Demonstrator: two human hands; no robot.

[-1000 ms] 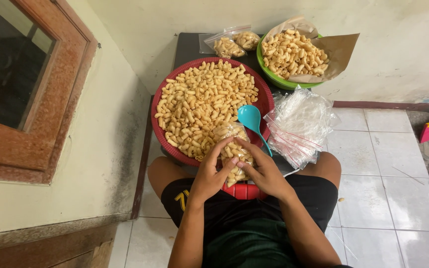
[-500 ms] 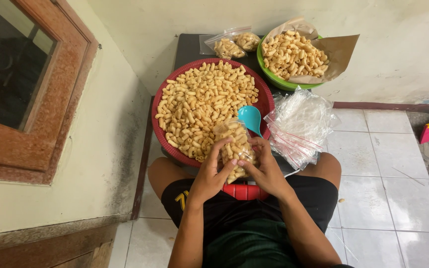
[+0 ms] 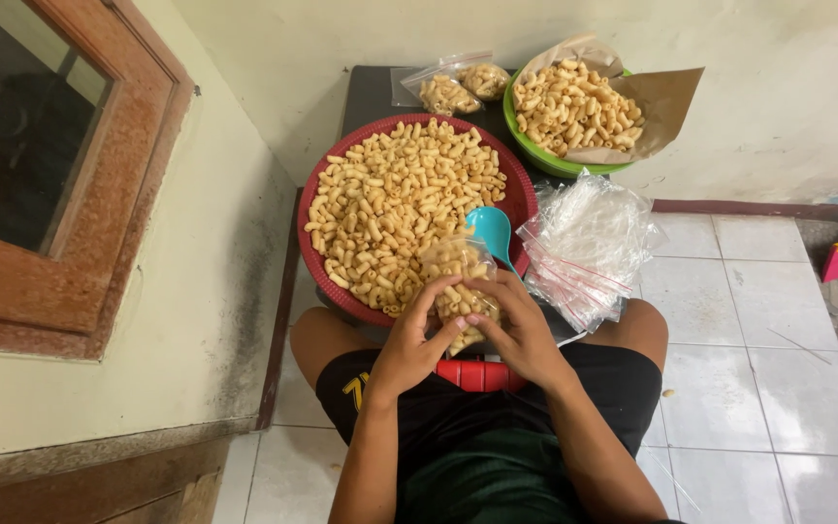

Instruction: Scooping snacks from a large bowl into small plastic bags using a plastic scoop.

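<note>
Since a moment ago the small clear plastic bag filled with tan fried macaroni snacks (image 3: 458,291) has dropped a little and tipped toward the lap, and both hands have drawn closer around its lower half.

At the far left stands a worn brown wooden window frame (image 3: 99,194) set in a cream wall. Next comes the wide round red woven tray heaped with the same tan macaroni snacks (image 3: 317,209), resting on a dark low surface (image 3: 366,92) so that the heap sits within easy reach of the seated person. The left hand (image 3: 409,344) is curled shut on the filled bag, fingers wrapped on its left side and thumb pressed to the front. The bag is held over the near rim of the tray, above a red object in the lap (image 3: 477,376); any pieces that fell would likely land in the tray. The right hand (image 3: 521,335) is likewise closed on the bag from the right, fingertips meeting those of the left hand at the bag's middle, seemingly pinching it there.

A turquoise plastic scoop (image 3: 490,231) lies on the tray's right edge, bowl up, just behind the bag. Behind it are two sealed clear snack bags (image 3: 458,85) and a green bowl lined with brown paper (image 3: 535,146). At right, a pile of empty clear zip bags (image 3: 589,243) lies beside the right knee on the white tiled floor (image 3: 758,320).
</note>
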